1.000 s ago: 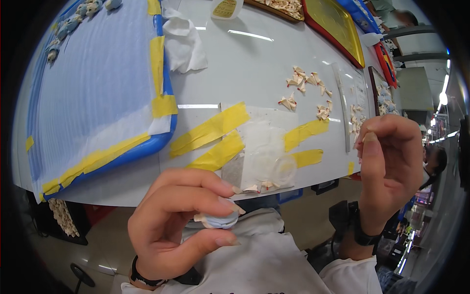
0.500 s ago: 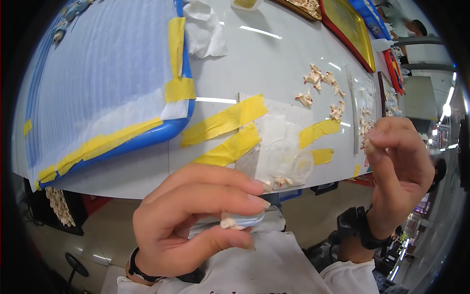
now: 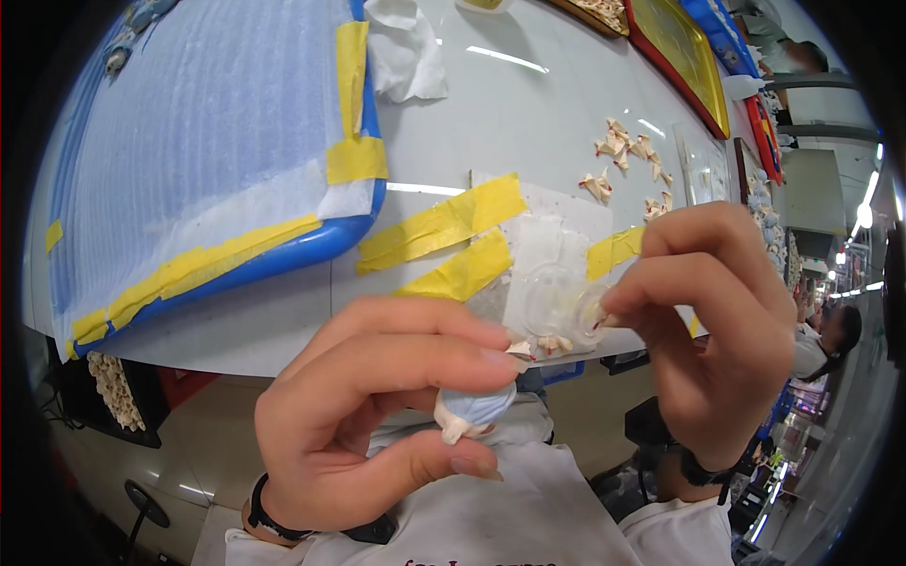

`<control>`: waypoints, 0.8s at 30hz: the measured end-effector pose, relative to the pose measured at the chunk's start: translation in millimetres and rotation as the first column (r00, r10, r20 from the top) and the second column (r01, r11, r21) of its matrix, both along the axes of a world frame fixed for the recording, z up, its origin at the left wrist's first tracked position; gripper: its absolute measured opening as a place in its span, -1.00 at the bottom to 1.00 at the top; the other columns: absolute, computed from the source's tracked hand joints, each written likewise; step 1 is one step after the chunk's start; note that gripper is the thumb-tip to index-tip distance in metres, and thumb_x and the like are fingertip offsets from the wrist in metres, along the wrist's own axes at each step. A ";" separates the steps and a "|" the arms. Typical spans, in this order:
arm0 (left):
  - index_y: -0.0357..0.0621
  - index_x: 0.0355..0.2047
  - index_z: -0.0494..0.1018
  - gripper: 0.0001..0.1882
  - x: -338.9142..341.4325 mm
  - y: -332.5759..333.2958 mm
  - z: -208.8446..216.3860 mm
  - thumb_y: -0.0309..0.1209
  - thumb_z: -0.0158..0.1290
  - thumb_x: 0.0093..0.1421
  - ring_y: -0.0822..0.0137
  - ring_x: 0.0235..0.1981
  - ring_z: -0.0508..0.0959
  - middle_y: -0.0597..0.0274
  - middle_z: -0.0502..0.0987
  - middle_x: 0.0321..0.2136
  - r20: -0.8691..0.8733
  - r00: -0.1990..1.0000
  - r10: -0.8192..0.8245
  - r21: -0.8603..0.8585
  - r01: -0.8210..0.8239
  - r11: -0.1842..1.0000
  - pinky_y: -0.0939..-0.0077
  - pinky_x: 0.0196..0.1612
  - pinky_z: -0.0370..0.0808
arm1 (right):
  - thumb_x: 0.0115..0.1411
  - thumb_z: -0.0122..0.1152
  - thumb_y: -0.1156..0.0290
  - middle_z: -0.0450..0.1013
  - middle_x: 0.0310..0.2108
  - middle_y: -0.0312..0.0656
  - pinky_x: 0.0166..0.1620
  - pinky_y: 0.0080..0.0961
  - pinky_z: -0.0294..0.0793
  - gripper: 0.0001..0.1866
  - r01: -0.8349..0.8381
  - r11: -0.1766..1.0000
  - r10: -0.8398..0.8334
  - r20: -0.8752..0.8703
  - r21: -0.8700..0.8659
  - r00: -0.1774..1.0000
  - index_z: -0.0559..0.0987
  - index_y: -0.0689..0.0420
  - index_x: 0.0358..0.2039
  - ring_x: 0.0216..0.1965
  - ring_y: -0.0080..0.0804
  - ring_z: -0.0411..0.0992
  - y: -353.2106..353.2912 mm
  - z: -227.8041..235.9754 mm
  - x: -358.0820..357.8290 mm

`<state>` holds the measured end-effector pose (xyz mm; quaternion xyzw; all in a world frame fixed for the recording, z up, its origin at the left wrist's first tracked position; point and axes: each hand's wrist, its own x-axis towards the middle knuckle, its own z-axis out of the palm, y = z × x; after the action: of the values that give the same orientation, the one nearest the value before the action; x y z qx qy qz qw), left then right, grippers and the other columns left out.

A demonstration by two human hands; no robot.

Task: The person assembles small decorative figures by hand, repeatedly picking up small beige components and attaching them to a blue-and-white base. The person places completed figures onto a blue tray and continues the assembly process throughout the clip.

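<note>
Between the thumb and fingers of my left hand (image 3: 377, 406) is a small light-blue and cream figurine part (image 3: 472, 412), held just off the table's near edge. My right hand (image 3: 713, 330) pinches a tiny cream piece with a red spot (image 3: 599, 319), mostly hidden by the fingertips. Those fingertips are over a small round clear dish (image 3: 589, 307); whether the piece touches it I cannot tell. Beside it lies a larger clear dish (image 3: 550, 294) on a white sheet (image 3: 576, 212). A few cream pieces (image 3: 552, 345) with red marks lie at the sheet's near edge.
A blue tray (image 3: 330, 243) lined with ribbed white sheeting and yellow tape fills the left. More cream pieces (image 3: 618, 141) lie scattered farther right. A crumpled white cloth (image 3: 408, 57) is at the back, a yellow tray (image 3: 679, 61) at the far right. People stand in the background.
My right hand has moved left and slightly down, from the table's right side to the clear dishes. The figurine part in my left hand has turned, showing more of its blue side.
</note>
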<state>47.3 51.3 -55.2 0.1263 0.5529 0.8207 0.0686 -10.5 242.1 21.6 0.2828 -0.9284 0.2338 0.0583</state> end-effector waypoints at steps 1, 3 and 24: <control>-0.31 -0.21 0.33 -0.57 -0.1 1.1 0.8 -0.48 0.23 -0.08 0.23 -0.35 0.54 -0.12 0.33 -0.18 0.015 1.000 0.007 0.013 -0.007 1.000 0.57 -0.37 0.53 | -0.37 0.23 0.69 0.29 -0.57 -0.20 -0.45 -0.58 0.23 -0.80 -0.026 0.998 0.026 -0.005 0.051 1.000 0.46 0.24 -0.63 -0.51 -0.40 0.29 3.5 4.8 -2.7; -0.32 -0.22 0.34 -0.58 0.4 3.4 2.0 -0.48 0.24 -0.08 0.24 -0.35 0.54 -0.12 0.33 -0.19 0.043 0.999 0.016 0.044 -0.017 0.999 0.58 -0.37 0.53 | -0.39 0.23 0.67 0.28 -0.58 -0.21 -0.44 -0.57 0.21 -0.80 -0.046 0.996 0.047 -0.012 0.080 0.999 0.45 0.23 -0.63 -0.50 -0.39 0.27 5.3 6.1 -3.7; -0.30 -0.25 0.26 -0.58 12.5 35.6 23.7 -0.37 0.21 -0.01 0.29 -0.41 0.51 -0.06 0.39 -0.27 0.264 0.960 0.092 0.250 -0.161 0.955 0.59 -0.42 0.48 | -0.05 0.24 0.55 0.25 -0.44 -0.18 -0.36 -0.75 0.18 -0.84 0.166 0.670 0.002 0.226 -0.723 0.974 0.43 0.12 -0.46 -0.46 -0.59 0.21 -11.5 -22.6 58.5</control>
<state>59.9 86.8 -31.5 -0.0058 0.4303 0.9002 0.0668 48.0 230.6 -1.1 0.1669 -0.7674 0.6138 0.0808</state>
